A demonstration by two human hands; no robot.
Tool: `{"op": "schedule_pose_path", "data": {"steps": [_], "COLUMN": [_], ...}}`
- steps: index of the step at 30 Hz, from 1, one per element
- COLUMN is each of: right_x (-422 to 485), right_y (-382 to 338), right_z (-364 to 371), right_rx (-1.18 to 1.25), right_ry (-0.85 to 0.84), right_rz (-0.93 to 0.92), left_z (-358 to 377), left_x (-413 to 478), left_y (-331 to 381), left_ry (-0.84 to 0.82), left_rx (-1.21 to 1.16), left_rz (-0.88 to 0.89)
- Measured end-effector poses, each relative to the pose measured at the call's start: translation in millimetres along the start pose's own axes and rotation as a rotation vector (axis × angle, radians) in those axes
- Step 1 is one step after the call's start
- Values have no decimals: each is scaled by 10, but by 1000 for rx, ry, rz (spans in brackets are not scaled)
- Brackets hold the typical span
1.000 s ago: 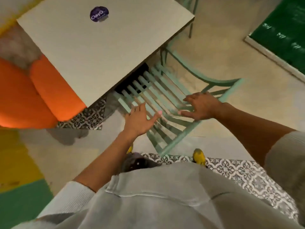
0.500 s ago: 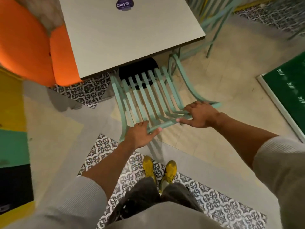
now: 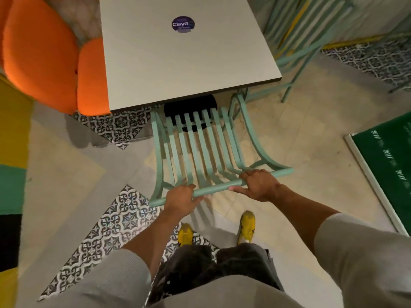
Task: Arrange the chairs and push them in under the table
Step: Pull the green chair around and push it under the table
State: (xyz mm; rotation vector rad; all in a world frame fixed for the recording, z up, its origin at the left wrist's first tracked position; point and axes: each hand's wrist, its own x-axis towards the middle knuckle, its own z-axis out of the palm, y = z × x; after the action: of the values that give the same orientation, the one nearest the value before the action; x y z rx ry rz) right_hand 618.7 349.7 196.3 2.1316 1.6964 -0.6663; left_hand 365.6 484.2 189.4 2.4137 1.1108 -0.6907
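Observation:
A mint-green slatted metal chair (image 3: 201, 152) stands in front of me, its seat partly hidden under the near edge of the square beige table (image 3: 182, 63). Both hands grip the chair's top back rail. My left hand (image 3: 181, 200) holds the rail's left part, fingers wrapped over it. My right hand (image 3: 259, 185) holds the rail right of the middle, thumb under it. A black round table base (image 3: 191, 105) shows through the slats.
Orange cushioned seating (image 3: 44, 54) sits left of the table. Another mint-green chair (image 3: 298, 41) stands at the table's far right. A green board (image 3: 387, 170) lies on the floor at right. My yellow shoes (image 3: 245, 227) stand on patterned tiles behind the chair.
The chair has turned from angled to square with the table, its back rail now nearer me. Both hands moved from the slats to gripping the top rail.

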Motion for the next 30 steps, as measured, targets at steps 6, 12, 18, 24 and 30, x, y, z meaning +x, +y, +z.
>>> {"op": "schedule_pose_path", "data": {"steps": [6, 12, 18, 24, 30], "right_x": [155, 248, 403, 433, 360], "right_y": [345, 561, 664, 645, 704], "right_z": [76, 79, -48, -39, -189], "right_rx": [-52, -195, -158, -79, 30], "right_ry": [20, 16, 18, 40, 23], "right_rz": [-209, -272, -290, -269, -231], "left_z": [40, -28, -111, -124, -264], "left_x": [49, 192, 369, 389, 379], "left_y": [306, 578, 571, 509, 495], "left_ry": [50, -4, 34, 63, -72], "left_rx": [53, 23, 19, 6, -64], "left_rz": [-164, -168, -165, -152, -93]}}
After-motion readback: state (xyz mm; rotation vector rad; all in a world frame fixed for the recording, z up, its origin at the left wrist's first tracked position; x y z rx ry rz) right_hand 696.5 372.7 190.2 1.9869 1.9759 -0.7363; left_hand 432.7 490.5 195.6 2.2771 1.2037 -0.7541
